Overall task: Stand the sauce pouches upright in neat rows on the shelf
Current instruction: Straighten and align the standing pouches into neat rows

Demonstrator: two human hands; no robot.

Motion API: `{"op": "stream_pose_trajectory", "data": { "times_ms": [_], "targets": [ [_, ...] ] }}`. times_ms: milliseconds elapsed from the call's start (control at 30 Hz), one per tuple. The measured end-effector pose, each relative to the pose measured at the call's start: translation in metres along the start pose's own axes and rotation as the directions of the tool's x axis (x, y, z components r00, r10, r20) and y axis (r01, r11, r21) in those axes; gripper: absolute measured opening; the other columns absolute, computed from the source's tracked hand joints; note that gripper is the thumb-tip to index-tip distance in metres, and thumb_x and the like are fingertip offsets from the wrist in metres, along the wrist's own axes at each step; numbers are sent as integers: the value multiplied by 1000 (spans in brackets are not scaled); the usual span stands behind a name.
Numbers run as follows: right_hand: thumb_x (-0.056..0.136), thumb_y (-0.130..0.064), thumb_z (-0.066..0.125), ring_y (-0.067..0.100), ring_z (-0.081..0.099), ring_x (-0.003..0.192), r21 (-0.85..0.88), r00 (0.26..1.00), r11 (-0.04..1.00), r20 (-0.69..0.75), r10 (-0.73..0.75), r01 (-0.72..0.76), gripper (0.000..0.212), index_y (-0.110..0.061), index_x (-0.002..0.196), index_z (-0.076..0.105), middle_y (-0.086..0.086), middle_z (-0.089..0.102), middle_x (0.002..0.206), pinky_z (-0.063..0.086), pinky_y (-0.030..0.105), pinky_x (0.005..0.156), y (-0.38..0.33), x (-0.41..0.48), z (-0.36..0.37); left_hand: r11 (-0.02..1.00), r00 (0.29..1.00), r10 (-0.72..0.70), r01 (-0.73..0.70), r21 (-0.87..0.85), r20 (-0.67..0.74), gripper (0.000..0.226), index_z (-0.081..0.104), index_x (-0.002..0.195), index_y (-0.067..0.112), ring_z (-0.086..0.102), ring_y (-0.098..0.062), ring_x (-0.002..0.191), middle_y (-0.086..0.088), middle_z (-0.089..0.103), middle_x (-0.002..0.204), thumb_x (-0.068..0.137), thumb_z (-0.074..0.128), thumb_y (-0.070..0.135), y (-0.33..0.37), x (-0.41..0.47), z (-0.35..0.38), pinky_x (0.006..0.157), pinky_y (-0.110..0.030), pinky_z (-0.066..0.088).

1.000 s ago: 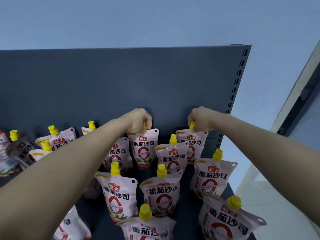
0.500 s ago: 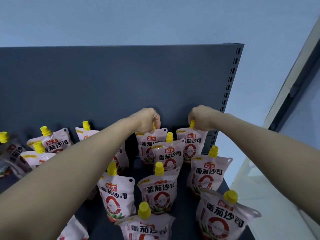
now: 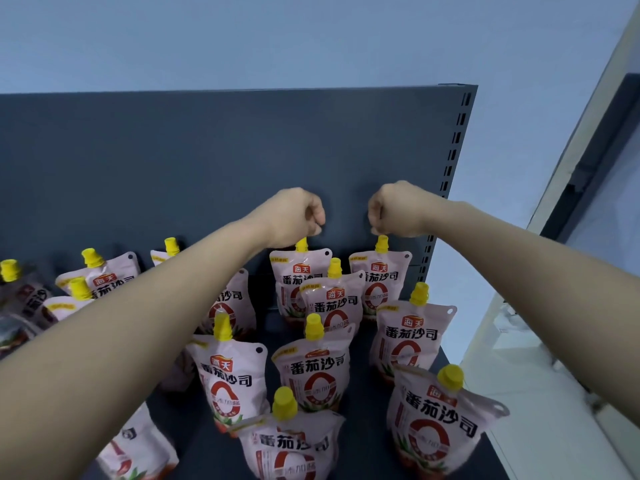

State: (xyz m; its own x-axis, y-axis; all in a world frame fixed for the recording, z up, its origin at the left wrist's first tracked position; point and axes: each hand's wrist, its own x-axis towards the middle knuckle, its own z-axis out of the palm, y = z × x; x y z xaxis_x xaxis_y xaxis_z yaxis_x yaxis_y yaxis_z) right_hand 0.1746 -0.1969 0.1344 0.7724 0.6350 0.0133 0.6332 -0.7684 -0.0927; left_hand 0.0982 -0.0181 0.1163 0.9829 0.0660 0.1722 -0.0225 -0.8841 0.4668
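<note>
Several pink-white sauce pouches with yellow caps stand on a dark shelf [image 3: 367, 445]. My left hand [image 3: 294, 216] pinches the yellow cap of a back-row pouch [image 3: 294, 271], which stands upright against the back panel. My right hand [image 3: 398, 209] pinches the cap of the neighbouring back-row pouch [image 3: 384, 275] at the far right. In front of them stand more pouches, such as one [image 3: 332, 299] between the two and one [image 3: 412, 337] on the right. My left forearm hides part of the pouches on the left.
The dark back panel [image 3: 207, 161] rises behind the pouches, with a slotted upright [image 3: 450, 154] at its right end. Leaning pouches [image 3: 100, 275] crowd the left side. A pouch [image 3: 436, 424] stands near the shelf's right edge. Pale floor lies beyond the right edge.
Both hands keep hold of the two back-row caps. The left pouch now stands straighter and closer to the right one, against the back panel; my view has shifted slightly.
</note>
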Motion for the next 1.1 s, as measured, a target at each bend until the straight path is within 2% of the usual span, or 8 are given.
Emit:
{"op": "stream_pose_trajectory", "data": {
  "times_ms": [233,367,533,600,733,833,900,1100],
  "targets": [
    [90,-30,63,18,65,72,28,959,999,281,30,-40,23,-8,95,69,4,71,88,54,26,67,-11,-17,-4,999,942,-41,29,41,333,27,68,100,14,55,-2,71,11,61,81,76,77,23,7,-22,14,65,-14,42],
    [85,-44,66,17,67,80,39,872,995,486,60,-90,34,-14,100,67,4,70,96,54,24,69,-6,-28,-7,996,936,-54,27,81,347,22,69,94,7,54,-10,70,9,58,73,76,76,16,5,-24,30,63,-18,41],
    [83,-24,71,24,66,104,-136,754,987,638,155,-88,39,-12,120,62,5,64,107,54,30,84,-5,-43,5,993,950,-81,51,107,301,17,69,86,1,52,-18,73,-1,57,73,77,75,13,0,-23,47,66,-26,41],
    [84,-22,71,24,67,102,-161,763,983,624,167,-83,43,-11,124,61,5,64,101,55,30,84,-5,-48,12,992,960,-89,61,112,265,14,70,85,3,54,-19,74,-3,60,78,79,73,15,-3,-22,50,68,-26,42],
    [84,-19,71,16,64,73,-164,867,983,475,151,-81,33,-5,114,68,-2,64,77,51,22,65,-6,-53,23,986,968,-108,77,146,225,18,62,66,12,50,-20,67,-5,56,69,81,71,18,-4,-25,51,56,-23,39],
    [86,-20,67,18,59,78,-235,921,971,370,122,-34,30,-7,113,70,6,71,98,46,21,62,-11,-55,24,979,968,-133,96,177,212,26,58,58,15,49,-21,66,-2,52,61,80,73,16,-8,-31,47,58,-22,39],
    [85,-18,67,19,56,78,-237,947,971,299,115,-43,29,-7,112,70,7,68,94,43,21,56,-14,-54,25,977,968,-147,110,181,206,33,54,52,19,48,-21,66,2,49,57,78,74,16,-14,-36,42,62,-24,40],
    [86,-20,66,23,65,99,-306,949,951,308,63,36,31,-8,114,70,7,70,114,51,30,78,-24,-44,28,979,963,-159,125,162,216,25,59,58,14,45,-15,58,1,49,57,77,75,15,-25,-52,31,58,-21,40]
  ]
}}
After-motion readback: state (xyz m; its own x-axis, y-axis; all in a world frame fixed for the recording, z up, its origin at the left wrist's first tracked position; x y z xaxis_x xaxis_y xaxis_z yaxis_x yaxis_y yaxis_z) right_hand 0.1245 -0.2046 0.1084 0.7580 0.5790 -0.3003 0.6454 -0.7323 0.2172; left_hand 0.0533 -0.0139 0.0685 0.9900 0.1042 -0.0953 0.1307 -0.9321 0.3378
